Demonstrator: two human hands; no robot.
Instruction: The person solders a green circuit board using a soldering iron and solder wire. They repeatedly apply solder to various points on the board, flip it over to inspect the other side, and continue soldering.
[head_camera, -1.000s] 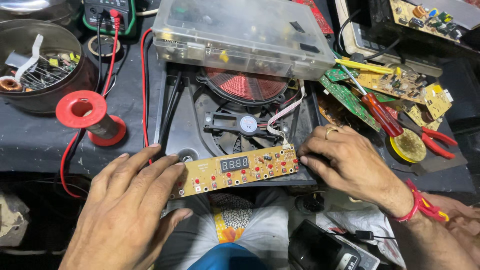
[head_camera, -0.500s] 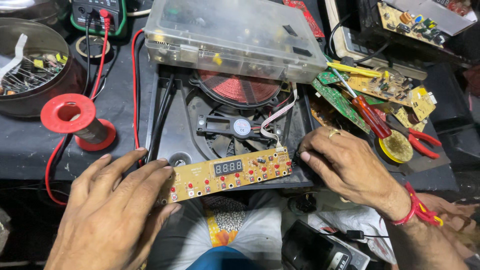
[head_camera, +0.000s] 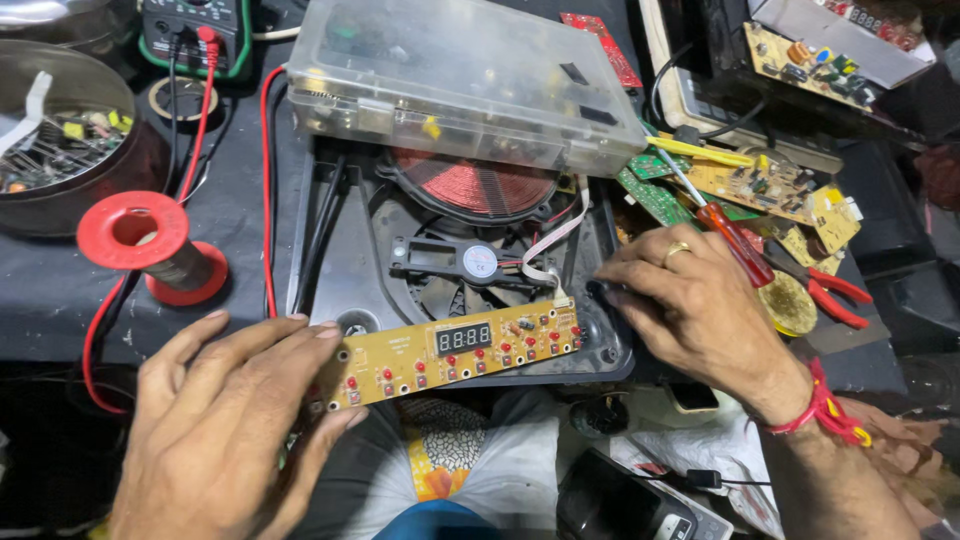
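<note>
Both hands have barely shifted since a moment ago, staying at the ends of the yellow control board (head_camera: 455, 352). That board lies along the front edge of an opened black cooker base (head_camera: 330, 240), below its fan (head_camera: 478, 262) and copper coil (head_camera: 470, 185). Left hand (head_camera: 225, 420) lies flat, fingers spread, fingertips touching the board's left end. Right hand (head_camera: 690, 305), fingers curled loosely and holding nothing, rests at the board's right end. A red wire spool (head_camera: 150, 245) stands to the left.

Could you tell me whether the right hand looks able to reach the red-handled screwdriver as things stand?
Probably yes: the red-handled screwdriver lies uncovered on the green circuit boards, just beyond the right hand, with nothing between them.
</note>
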